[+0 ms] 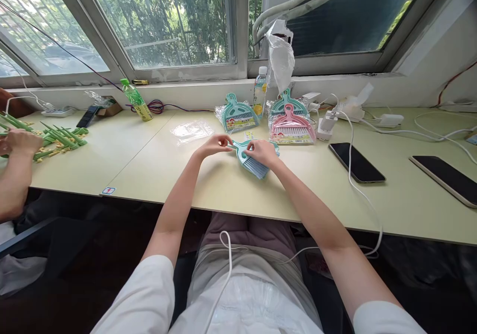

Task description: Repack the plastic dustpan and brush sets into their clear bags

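A small teal hand brush (255, 167) with pale bristles lies at a slant over a teal dustpan (276, 148) on the table in front of me. My left hand (216, 146) pinches the handle end at the upper left. On the right, my right hand (262, 152) has its fingers closed on the brush near its head, covering part of it. The dustpan is mostly hidden under the brush and hand. Behind them stand wrapped brush-and-dustpan sets, a teal one (238, 115) and a pink one (291, 126) overlapping another teal set.
Clear plastic bags (191, 131) lie left of my hands. A green-capped bottle (137, 100) and another bottle (260, 91) stand by the window. Two phones (357, 162) and a white cable (350, 160) are at right. Another person's hand (22, 142) touches green-and-yellow pieces (63, 137).
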A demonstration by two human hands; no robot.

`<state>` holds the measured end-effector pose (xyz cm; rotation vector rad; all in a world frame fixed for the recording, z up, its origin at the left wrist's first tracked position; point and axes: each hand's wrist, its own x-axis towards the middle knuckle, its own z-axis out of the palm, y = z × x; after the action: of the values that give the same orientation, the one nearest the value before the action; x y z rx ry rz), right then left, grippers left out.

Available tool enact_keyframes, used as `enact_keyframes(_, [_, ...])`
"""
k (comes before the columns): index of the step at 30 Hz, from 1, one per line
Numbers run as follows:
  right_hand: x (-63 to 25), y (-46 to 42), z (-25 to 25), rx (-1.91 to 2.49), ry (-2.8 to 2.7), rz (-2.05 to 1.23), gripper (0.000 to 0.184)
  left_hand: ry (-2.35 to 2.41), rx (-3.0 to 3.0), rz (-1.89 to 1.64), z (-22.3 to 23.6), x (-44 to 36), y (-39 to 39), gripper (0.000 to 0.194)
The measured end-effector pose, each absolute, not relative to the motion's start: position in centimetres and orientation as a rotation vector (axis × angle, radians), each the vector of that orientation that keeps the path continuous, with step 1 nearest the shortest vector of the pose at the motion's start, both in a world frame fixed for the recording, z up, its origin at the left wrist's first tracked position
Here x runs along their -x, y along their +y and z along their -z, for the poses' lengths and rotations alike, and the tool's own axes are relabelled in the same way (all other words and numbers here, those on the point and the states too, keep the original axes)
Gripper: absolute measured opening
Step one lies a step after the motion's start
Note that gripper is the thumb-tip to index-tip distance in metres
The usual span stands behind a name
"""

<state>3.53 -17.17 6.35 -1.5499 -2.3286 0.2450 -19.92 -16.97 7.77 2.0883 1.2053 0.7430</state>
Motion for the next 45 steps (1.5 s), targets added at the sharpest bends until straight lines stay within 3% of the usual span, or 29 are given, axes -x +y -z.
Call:
enact_keyframes(3, [-3.4,-17.2,-6.1,1.513,-2.332,-0.244,0.026,1.388,-2.366,-0.931,-6.7,20.6,-16.1,0.040])
enact_keyframes(8, [-3.4,-17.3,-6.0,1.488,-2.337,-0.220,0.023,1.635,-2.698,-0.692,-4.3,19.1,-15.6,0.031])
enact_keyframes(20, [-4.4,-16.1,-5.4,1.408,-2.309,-0.339,0.021,1.372,-3.196,-0.536,-4.1,18.6,-16.0,0.035])
enact_keyframes(29, [-5.2,-15.0,-5.1,1.310,-2.270,-0.464,0.020,1.338,-3.097,-0.564,-3.6,18.5,-16.1,0.041])
enact_keyframes(36, [-5.7,-14.3,-4.4,1.283,-2.285,-0.575,0.021,1.249,-2.783,-0.778,-2.8,17.9,-15.7,0.029])
enact_keyframes(42, [-5.4,-14.6,-4.1,1.340,-2.291,-0.525,0.019,1.276,-2.696,-0.742,-2.6,18.0,-15.7,0.026])
enact_keyframes(45, [-5.2,-15.0,-4.6,1.360,-2.234,-0.465,0.021,1.296,-2.609,-0.926,-3.2,17.9,-16.0,0.029])
